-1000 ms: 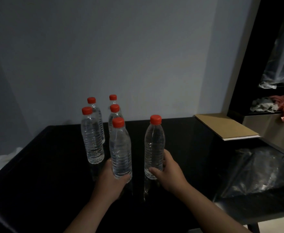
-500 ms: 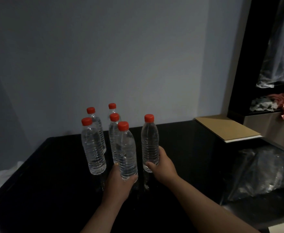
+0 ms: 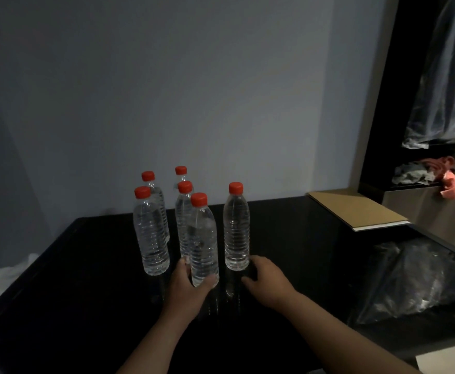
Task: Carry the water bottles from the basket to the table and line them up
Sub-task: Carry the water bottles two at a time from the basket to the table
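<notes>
Dim room with a plain grey wall (image 3: 194, 90), a glossy black counter (image 3: 72, 292) set against it. Upright on the counter, six clear plastic water bottles with red screw caps (image 3: 183, 225), clustered toward its far edge. Nearest the camera, the front bottle (image 3: 204, 238), gripped low on its body by the left hand (image 3: 185, 290), thumb on one side and fingers (image 3: 211, 279) curled round the other; base contact with the counter impossible to judge. Just behind it, a second bottle (image 3: 183, 211) and, farther back, a third bottle (image 3: 181, 171) showing little more than its cap. To their left, a fourth bottle (image 3: 152, 233) in front and a fifth bottle (image 3: 148, 176) partly hidden behind it. Alone on the right, the sixth bottle (image 3: 236, 228), standing free, with the right hand (image 3: 266, 279) just beside its base, fingers (image 3: 258, 263) loosely bent and holding nothing. At the counter's far right corner, a flat tan cardboard sheet (image 3: 355, 209); nearer, a crumpled clear plastic bag (image 3: 415, 282). Beyond, a dark shelf unit (image 3: 377, 130) with a pink cloth (image 3: 450, 184) on a ledge and clear plastic sheeting (image 3: 444, 76) hanging above. Low at far left, beside the counter, a pale crumpled bundle (image 3: 7, 271), too dim to identify.
</notes>
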`<control>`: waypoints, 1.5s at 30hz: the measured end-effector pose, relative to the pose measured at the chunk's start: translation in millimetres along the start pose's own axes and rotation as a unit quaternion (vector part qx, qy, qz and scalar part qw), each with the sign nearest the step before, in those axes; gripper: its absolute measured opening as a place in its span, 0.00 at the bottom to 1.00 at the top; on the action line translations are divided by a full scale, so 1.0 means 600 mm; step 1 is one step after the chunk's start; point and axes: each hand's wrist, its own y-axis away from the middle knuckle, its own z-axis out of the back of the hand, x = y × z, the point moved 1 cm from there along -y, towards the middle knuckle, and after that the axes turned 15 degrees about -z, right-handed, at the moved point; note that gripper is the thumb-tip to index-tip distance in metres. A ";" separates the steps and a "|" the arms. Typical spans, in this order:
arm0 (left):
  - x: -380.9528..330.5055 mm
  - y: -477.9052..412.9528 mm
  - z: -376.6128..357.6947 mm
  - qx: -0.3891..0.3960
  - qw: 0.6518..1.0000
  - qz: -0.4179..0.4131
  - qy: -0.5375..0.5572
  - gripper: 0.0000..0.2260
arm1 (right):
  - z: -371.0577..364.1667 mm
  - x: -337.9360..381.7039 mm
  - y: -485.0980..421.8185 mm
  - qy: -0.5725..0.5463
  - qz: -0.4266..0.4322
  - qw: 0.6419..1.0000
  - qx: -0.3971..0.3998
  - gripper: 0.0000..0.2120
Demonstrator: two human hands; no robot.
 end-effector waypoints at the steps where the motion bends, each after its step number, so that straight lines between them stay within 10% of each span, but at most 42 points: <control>1: 0.003 0.011 0.006 0.011 1.000 0.003 -0.013 0.34 | 0.002 -0.009 0.014 0.039 0.019 0.999 0.003 0.15; 10: 0.013 0.140 0.080 0.182 0.919 -0.067 -0.344 0.33 | -0.031 -0.079 0.097 0.219 0.076 0.972 -0.041 0.30; 33: 0.019 0.140 0.078 0.194 0.891 -0.057 -0.406 0.35 | -0.047 -0.094 0.092 0.230 0.094 0.965 -0.089 0.30; 45: 0.002 0.118 0.086 0.287 0.877 0.028 -0.385 0.31 | -0.014 -0.063 0.092 0.230 0.013 0.973 0.021 0.28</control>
